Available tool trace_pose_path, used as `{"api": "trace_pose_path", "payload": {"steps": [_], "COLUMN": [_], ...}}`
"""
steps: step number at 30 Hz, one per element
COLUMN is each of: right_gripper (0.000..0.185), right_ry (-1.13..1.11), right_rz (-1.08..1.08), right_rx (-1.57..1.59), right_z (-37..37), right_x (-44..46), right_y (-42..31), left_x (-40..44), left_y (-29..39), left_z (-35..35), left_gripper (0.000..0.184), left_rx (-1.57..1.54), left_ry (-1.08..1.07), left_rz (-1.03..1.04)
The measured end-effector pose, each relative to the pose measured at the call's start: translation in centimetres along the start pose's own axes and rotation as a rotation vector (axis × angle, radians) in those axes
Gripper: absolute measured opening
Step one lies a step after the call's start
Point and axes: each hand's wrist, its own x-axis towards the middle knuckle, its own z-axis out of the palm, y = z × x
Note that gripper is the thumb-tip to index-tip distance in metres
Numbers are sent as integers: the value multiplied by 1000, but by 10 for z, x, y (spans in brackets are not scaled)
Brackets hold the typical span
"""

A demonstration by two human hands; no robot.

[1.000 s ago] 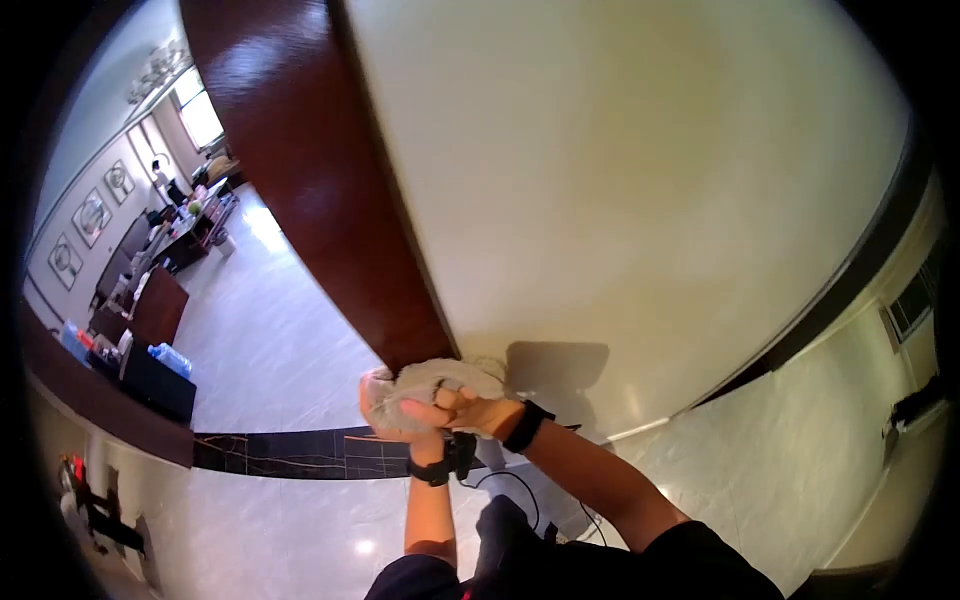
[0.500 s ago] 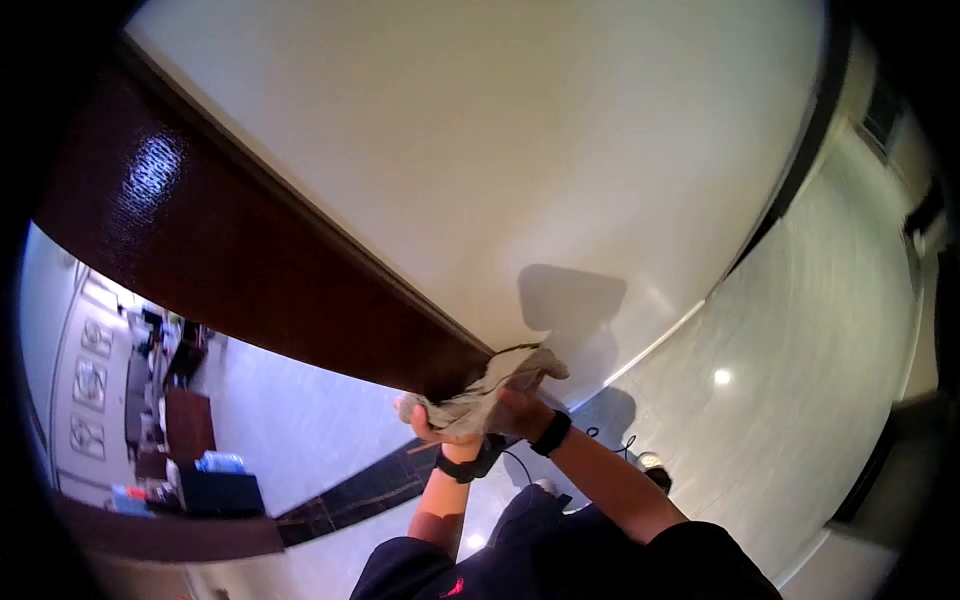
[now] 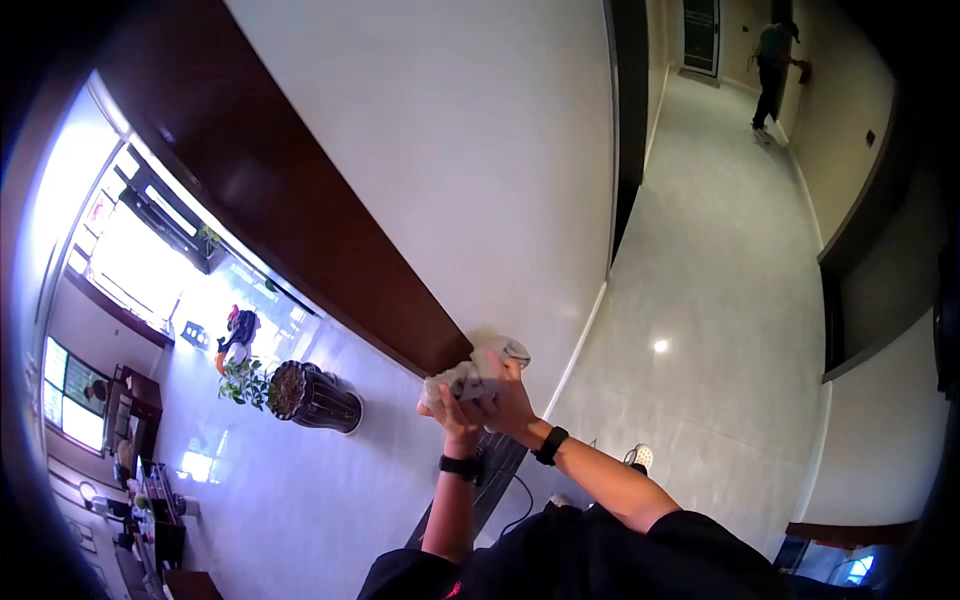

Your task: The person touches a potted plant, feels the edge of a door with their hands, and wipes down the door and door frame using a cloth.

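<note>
A greyish-white cloth (image 3: 462, 381) is bunched against the lower part of a dark brown wooden door frame (image 3: 330, 235), around its edge. My left hand (image 3: 455, 412) grips the cloth from the left and below, with the thumb up. On the other side, my right hand (image 3: 508, 402) is closed on the same cloth, near the white wall (image 3: 480, 150). Both wrists wear black bands. Parts of the fingers are hidden by the cloth.
A dark ribbed pot (image 3: 325, 398) with a green plant stands on the pale floor at left. Down the corridor at right, another person (image 3: 772, 70) stands by the wall. A thin black cable (image 3: 525, 495) lies near my feet.
My view has swung, so the corridor with the person and the potted plant have come into view. Both hands still hold the cloth at the frame, now bunched more compactly.
</note>
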Motion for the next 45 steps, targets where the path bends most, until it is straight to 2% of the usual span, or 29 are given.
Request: {"api": "trace_pose_path", "payload": {"steps": [1, 2, 3, 5, 9, 10, 11, 12, 13, 15, 16, 17, 18, 19, 20, 21, 23, 25, 26, 27, 28, 31, 33, 34, 37, 39, 41, 45], "right_gripper": [56, 58, 58, 60, 63, 63, 63, 63, 65, 71, 75, 77, 79, 79, 79, 80, 77, 76, 77, 78, 73, 73, 73, 75, 74, 71, 66, 57], "right_ry": [15, 75, 81, 37, 13, 20, 3, 158, 190, 265, 197, 116, 35, 121, 137, 153, 45, -21, -99, -165, -107, -129, -131, -89, -20, -21, -141, -164], "right_rz": [56, -72, -93, -191, -82, 19, 54, -1, -37, -99, -98, -61, -27, 23, 29, 34, -2, -53, -118, -174, -226, -276, -285, -272, -211, -179, 60, 24], "right_rx": [121, 98, 91, 138, 119, 314, 344, 301, 202, -1, -101, -124, -150, -104, -51, 2, 83, 98, 123, 139, 122, 201, 293, 336, 480, 463, 415, 466], "right_z": [-9, -16, -24, -33, -14, -4, 10, 22, 27, 38, 38, 39, 41, 50, 47, 42, -1, -22, -39, -49, -48, -75, -85, -85, -73, -73, -76, -56], "right_x": [3, 12, 24, 31, 27, 21, 11, 7, 7, 5, 15, -5, -25, -32, -31, -28, -7, 16, 33, 45, 53, 108, 131, 138, 132, 120, 102, 70], "right_y": [-11, -12, -13, -22, -27, -26, -25, -13, -3, 16, 29, 29, 30, 46, 42, 39, 1, -11, -17, -22, -28, -60, -75, -77, -75, -59, -47, -4], "left_x": [11, 5, -1, -2, 14, 19, 9, -1, -10, -71, -92, -125, -125, -124, -93, -65, -48, -26, 15, 41, 62, 82, 112, 111, 115, 99, 84, 27], "left_y": [6, 6, 3, 12, 31, 32, 25, 17, 9, -12, -24, -21, -16, -12, 10, 13, 8, 18, 33, 40, 37, 27, 27, 25, 40, 43, 47, 43], "left_z": [-2, 1, 6, -2, -20, -19, -11, -2, 7, 22, 41, 17, 11, 6, -17, -11, 0, -14, -21, -21, -16, -16, -35, -35, -33, -30, -33, -17], "left_gripper": [58, 58, 59, 62, 57, 53, 50, 48, 46, 51, 54, 57, 59, 60, 67, 76, 74, 69, 63, 63, 63, 73, 81, 85, 82, 76, 71, 64], "left_rx": [134, 25, -81, -317, -105, -364, -407, -450, -492, -276, -189, -76, -26, 24, -116, -281, -250, -428, -41, -15, -267, -820, -476, -516, -543, -329, -120, -143], "left_ry": [22, 47, 75, -111, -73, -93, -125, -159, -192, -454, -549, -707, -769, -830, -725, -576, -516, -545, -589, -572, -325, 58, -14, -13, -39, -316, -627, -718], "left_rz": [103, 22, -55, -267, -282, -418, -424, -431, -440, -418, -376, -379, -372, -362, -508, -597, -637, -668, -343, -368, -480, -888, -751, -729, -790, -612, -339, -424]}}
